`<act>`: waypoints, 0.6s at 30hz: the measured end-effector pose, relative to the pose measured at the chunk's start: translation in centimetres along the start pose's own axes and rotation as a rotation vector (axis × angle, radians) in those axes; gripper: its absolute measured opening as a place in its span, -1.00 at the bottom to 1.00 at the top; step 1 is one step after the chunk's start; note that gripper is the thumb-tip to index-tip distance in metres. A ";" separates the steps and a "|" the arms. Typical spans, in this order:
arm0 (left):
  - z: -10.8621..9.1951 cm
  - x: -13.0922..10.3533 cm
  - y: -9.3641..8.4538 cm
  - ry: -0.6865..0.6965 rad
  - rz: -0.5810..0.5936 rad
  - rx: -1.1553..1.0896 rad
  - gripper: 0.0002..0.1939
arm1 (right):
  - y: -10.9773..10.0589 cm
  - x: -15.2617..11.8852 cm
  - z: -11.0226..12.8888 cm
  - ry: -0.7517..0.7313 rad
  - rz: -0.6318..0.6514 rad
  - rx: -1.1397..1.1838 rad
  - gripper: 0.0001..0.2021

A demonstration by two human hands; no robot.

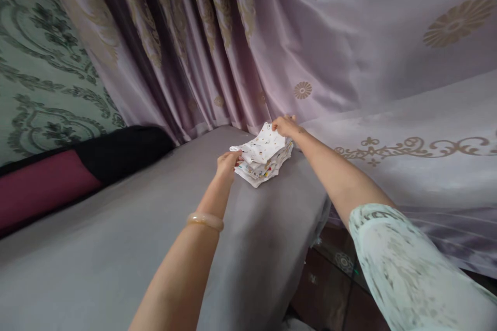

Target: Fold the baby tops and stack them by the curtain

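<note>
A stack of folded white cloths [267,165] with small coloured prints lies near the far corner of a grey-covered bed [163,217]. The top cloth [260,146] is white with small dark and tan specks. My left hand [230,161] pinches its left corner between thumb and fingers. At its far right corner, my right hand [285,126] has its fingers closed on the same cloth. Beneath it, the layered edges of the other cloths show. A pale bangle [205,221] circles my left wrist.
Purple and white curtains [233,62] with gold patterns hang right behind the stack. A black and maroon padded item [50,181] lies along the green patterned wall [42,72] at left. The bed's right edge drops to a dark tiled floor [330,279].
</note>
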State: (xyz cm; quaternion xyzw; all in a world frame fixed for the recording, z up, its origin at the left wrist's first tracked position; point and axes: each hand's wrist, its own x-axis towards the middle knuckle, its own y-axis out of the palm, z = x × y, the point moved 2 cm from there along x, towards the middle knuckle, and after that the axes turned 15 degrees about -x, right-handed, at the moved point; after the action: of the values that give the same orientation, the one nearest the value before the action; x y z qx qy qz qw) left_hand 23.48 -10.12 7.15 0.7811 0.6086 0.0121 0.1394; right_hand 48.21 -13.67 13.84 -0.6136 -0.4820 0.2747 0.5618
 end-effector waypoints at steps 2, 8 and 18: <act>0.7 -0.1 0.7 -0.025 -0.024 -0.017 -0.75 | 0.5 0.1 0.2 0.016 -0.017 -0.039 -0.64; 1.6 -0.8 2.1 -0.057 -0.040 -0.109 -0.86 | 1.6 -0.1 1.4 0.076 -0.089 -0.161 -0.68; 2.6 -0.8 2.7 -0.145 -0.063 -0.079 -0.87 | 2.5 0.1 2.2 0.071 -0.165 -0.220 -0.64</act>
State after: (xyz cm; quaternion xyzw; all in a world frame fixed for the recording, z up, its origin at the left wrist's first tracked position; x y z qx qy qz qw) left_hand 26.30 -12.02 5.40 0.7542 0.6203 -0.0248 0.2141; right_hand 47.04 -12.44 10.97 -0.6392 -0.5378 0.1510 0.5285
